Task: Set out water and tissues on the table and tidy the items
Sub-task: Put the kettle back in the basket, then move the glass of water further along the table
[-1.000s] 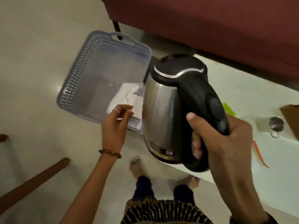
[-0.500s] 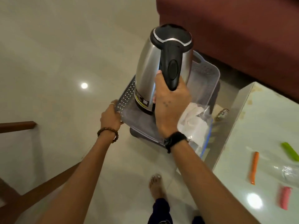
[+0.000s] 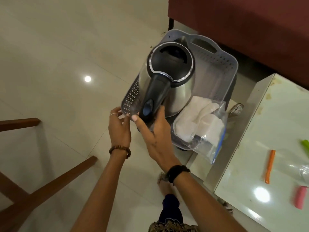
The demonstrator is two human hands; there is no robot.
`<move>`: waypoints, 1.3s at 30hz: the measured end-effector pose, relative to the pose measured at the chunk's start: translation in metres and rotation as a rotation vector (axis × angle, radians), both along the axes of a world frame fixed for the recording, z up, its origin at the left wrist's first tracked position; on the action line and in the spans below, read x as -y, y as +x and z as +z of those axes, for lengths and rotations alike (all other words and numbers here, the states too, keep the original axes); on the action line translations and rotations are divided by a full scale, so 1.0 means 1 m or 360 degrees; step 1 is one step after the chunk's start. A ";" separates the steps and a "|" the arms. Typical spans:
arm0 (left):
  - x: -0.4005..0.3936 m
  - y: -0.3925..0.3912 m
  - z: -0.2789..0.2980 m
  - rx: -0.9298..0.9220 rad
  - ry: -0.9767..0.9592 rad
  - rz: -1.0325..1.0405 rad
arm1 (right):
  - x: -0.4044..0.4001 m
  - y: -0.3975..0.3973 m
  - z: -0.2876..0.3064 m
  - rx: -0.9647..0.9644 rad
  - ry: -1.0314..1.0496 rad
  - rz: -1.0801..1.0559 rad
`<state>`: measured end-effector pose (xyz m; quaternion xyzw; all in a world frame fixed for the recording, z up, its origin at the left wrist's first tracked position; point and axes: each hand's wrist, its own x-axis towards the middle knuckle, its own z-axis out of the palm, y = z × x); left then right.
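A steel electric kettle [image 3: 180, 91] with a black lid and handle sits inside a grey perforated plastic basket [image 3: 222, 64]. My right hand [image 3: 153, 129] is at the lower end of the kettle's handle, fingers loosely around it. My left hand [image 3: 119, 124] touches the basket's near left corner with its fingertips. A clear zip bag of white tissues [image 3: 200, 126] lies in the basket's near right part and hangs over its rim.
A pale table [image 3: 267, 131] at the right carries an orange stick [image 3: 270, 168], a green piece [image 3: 305, 144], a pink piece [image 3: 301, 196] and clear plastic. A dark red sofa [image 3: 242, 22] stands behind. Wooden chair legs [image 3: 41, 190] are at the lower left. My feet are below on the tiled floor.
The kettle has gone down from above the basket into it, and my right hand has slid down to the handle's end. My left hand stays at the basket's corner.
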<state>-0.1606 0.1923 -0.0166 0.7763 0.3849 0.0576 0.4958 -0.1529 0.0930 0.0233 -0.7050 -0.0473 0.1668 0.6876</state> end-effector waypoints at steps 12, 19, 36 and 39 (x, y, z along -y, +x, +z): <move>0.264 -0.076 0.033 -0.0060 -0.0586 -0.0287 | 0.253 -0.055 -0.001 0.0055 -0.0455 -0.0605; 0.384 -0.065 0.028 -0.0145 -0.0772 -0.1008 | 0.424 -0.116 -0.003 -0.0089 -0.0805 -0.1245; 0.525 -0.012 -0.026 -0.0530 -0.0860 -0.1129 | 0.563 -0.081 -0.093 -0.0434 -0.0386 -0.0642; 0.528 -0.012 -0.030 -0.0406 -0.0663 -0.1204 | 0.562 -0.080 -0.098 -0.0389 -0.0380 -0.0713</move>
